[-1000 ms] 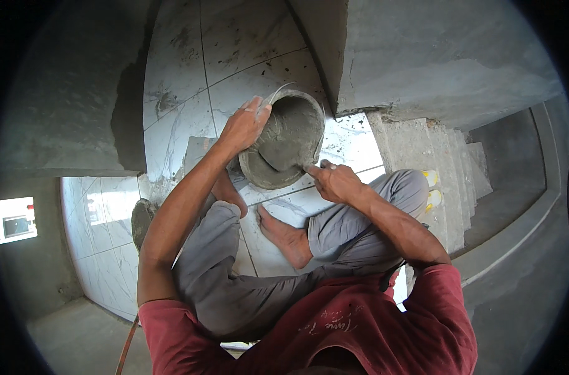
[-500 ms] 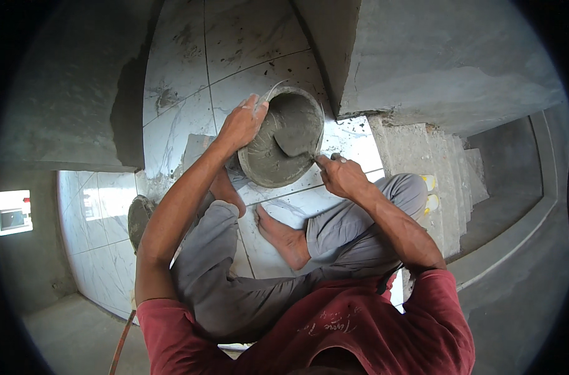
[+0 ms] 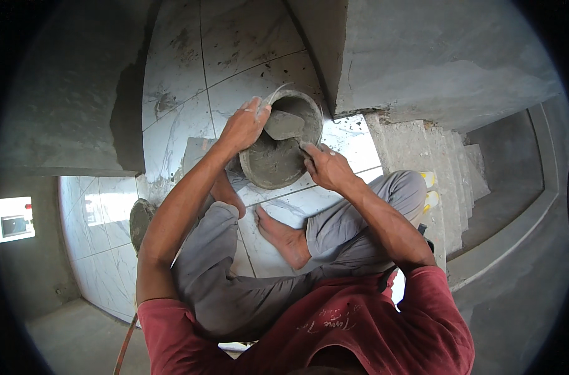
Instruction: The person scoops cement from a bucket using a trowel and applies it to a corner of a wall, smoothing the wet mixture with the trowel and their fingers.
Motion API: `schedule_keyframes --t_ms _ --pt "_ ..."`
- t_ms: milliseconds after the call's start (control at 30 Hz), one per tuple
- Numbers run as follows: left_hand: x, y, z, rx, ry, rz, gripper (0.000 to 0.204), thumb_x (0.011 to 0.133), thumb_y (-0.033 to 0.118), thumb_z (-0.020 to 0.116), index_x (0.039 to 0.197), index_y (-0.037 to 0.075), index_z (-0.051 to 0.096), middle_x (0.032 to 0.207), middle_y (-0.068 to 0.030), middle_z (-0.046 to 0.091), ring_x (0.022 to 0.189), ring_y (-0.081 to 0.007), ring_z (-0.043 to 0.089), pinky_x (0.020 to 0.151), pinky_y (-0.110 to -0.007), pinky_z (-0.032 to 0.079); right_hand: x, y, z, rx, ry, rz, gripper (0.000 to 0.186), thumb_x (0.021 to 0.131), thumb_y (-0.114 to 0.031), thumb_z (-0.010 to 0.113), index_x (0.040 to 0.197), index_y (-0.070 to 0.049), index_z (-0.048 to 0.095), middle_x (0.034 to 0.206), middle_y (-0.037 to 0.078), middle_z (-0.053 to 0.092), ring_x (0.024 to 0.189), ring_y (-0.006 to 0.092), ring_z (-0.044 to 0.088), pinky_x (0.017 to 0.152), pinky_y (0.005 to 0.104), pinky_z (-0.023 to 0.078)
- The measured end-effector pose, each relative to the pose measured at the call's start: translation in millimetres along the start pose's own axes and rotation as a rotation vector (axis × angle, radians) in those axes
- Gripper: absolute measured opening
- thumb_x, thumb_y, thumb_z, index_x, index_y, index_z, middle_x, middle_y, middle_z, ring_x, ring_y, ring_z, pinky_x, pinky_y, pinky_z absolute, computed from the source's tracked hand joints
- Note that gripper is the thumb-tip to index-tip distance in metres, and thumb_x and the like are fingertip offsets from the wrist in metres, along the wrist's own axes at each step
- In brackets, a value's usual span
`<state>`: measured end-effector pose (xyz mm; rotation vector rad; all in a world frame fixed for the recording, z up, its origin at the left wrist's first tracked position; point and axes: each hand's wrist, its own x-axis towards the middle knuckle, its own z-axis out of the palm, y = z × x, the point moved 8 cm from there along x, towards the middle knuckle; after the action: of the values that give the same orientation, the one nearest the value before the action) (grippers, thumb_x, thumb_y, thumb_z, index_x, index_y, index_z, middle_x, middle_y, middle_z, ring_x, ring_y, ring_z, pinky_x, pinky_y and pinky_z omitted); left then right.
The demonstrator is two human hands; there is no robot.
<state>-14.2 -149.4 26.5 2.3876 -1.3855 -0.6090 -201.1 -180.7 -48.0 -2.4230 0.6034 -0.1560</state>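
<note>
Left hand (image 3: 246,125): we see its grip clamped on the bucket (image 3: 306,106).
Right hand (image 3: 328,166): grip closed around, apparently, a trowel (image 3: 284,126).
Mortar (image 3: 273,164): grey, inside the bucket.

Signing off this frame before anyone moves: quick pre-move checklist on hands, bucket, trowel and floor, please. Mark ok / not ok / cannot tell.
1. Left hand holding bucket rim: ok.
2. Right hand grip closed on trowel handle: ok.
3. Blade inside the bucket's mouth: ok.
4. Grey mix present in bucket: ok.
5. Tiles clean: not ok, dark specks and smears beyond the bucket.
6. Mix thickness on blade: cannot tell, blade and mix are the same grey.
</note>
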Motion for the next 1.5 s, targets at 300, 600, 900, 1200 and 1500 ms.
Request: schedule_keyframes --t_ms 300,600,900,1200,1500 --pt "2.8 5.0 4.5 0.023 -0.027 0.033 0.06 0.095 0.043 0.037 0.13 -0.006 0.041 0.12 -0.0325 0.051 0.113 -0.0445 0.05 0.095 -0.045 0.04 -15.4 8.5 9.8 0.012 -0.158 0.057 0.041 0.083 -0.016 0.054 0.119 0.002 0.047 0.087 0.03 0.062 0.084 0.0431 0.062 0.077 0.0483 0.049" --pt "5.2 -17.8 -4.8 0.001 0.075 -0.01 0.062 0.095 0.044 0.037 0.132 -0.006 0.039 0.125 -0.0318 0.049 0.117 -0.0427 0.048 0.099 -0.043 0.038 -40.6 14.4 -12.5 0.281 -0.285 0.155 0.045 0.085 -0.019 0.055 0.125 0.001 0.046 0.107 0.029 0.059 0.103 0.0416 0.057 0.089 0.043 0.045" --pt "26.2 -118.7 -27.1 -0.192 0.194 -0.199 0.067 0.094 0.045 0.036 0.133 -0.01 0.036 0.133 -0.0311 0.042 0.124 -0.0393 0.043 0.103 -0.036 0.034 -104.3 -25.3 33.6 0.231 -0.026 0.006 0.05 0.089 -0.015 0.055 0.133 0.001 0.036 0.101 0.028 0.054 0.092 0.0433 0.054 0.078 0.0465 0.046" --pt "27.1 -120.6 -25.7 -0.175 0.157 -0.176 0.071 0.094 0.048 0.035 0.134 -0.011 0.035 0.134 -0.0289 0.043 0.126 -0.0387 0.042 0.105 -0.035 0.032 -161.3 -2.2 -28.5 0.173 -0.166 0.021 0.053 0.086 -0.013 0.057 0.135 -0.005 0.038 0.098 0.026 0.053 0.086 0.0458 0.055 0.074 0.0489 0.049" --pt "11.8 -51.5 -7.6 -0.126 0.118 -0.08 0.068 0.095 0.046 0.036 0.136 -0.007 0.035 0.13 -0.0297 0.046 0.122 -0.0411 0.045 0.102 -0.039 0.036 -105.9 10.9 -103.0 -0.094 -0.145 -0.016 0.05 0.081 -0.008 0.06 0.128 -0.003 0.044 0.105 0.023 0.056 0.097 0.0436 0.055 0.082 0.0457 0.047"
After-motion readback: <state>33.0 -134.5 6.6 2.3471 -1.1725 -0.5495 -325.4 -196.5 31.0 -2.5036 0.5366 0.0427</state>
